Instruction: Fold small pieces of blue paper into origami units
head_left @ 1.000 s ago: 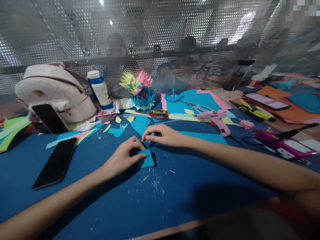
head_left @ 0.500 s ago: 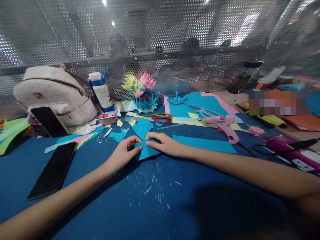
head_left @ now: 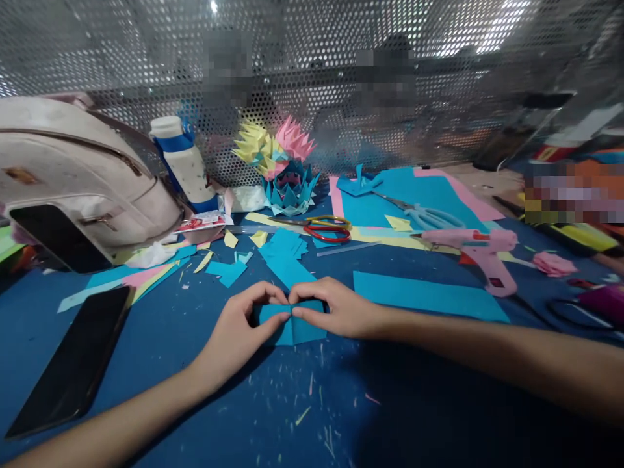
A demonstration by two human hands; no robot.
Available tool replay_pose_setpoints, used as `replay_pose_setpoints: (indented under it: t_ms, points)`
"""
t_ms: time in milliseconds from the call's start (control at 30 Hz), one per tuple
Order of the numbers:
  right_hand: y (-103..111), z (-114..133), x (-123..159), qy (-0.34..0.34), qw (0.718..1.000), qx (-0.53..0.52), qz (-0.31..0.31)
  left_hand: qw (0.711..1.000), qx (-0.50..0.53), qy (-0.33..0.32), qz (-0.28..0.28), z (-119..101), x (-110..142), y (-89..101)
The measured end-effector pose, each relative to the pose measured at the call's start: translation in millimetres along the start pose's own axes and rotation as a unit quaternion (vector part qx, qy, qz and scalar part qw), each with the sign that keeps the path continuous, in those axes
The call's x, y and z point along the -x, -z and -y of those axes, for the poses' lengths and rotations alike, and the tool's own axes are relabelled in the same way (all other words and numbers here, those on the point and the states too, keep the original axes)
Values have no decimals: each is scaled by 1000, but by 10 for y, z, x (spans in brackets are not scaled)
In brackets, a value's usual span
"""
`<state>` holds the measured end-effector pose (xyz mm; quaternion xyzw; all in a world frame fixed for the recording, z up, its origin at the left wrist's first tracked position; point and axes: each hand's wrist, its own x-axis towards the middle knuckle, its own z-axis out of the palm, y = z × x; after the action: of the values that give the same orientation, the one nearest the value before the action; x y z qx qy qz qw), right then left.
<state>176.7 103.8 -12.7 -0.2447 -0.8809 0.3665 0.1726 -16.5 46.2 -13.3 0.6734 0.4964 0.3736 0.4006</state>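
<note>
Between both hands is a small piece of blue paper (head_left: 305, 331) with a crease down its middle. My left hand (head_left: 248, 318) pinches it at the top of the crease, thumb in front and fingers behind. Right beside it, my right hand (head_left: 336, 309) pinches the same paper, and the fingertips of the two hands nearly meet. Just behind the hands lies a pile of blue paper pieces (head_left: 285, 253). A long blue paper strip (head_left: 424, 296) lies under and beyond my right wrist.
Red and yellow handled scissors (head_left: 329, 229), light-blue scissors (head_left: 433, 216) and a pink glue gun (head_left: 480, 250) lie behind. Folded paper flowers (head_left: 290, 185) stand at the back. Left are a phone (head_left: 73, 357), a bottle (head_left: 182, 162) and a backpack (head_left: 88, 175). Paper scraps dot the blue table (head_left: 234, 422).
The view has shifted closer, so the hands appear lower. The blue paper now sits squarer to me with its middle crease showing. Both hands still pinch it.
</note>
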Motion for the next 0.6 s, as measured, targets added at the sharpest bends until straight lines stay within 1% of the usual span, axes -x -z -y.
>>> replay_pose_setpoints:
  t_ms: [167, 400, 600]
  points:
    - [-25, -49, -2, 12, 1000, 7, 11, 1000, -5, 15, -2, 0, -15, 3]
    - [-10, -42, 5, 14, 1000, -1, 14, 999, -22, 40, 0, -24, -15, 8]
    - [-4, -32, 6, 12, 1000, -16, 16, 999, -32, 41, 6, -28, -1, 4]
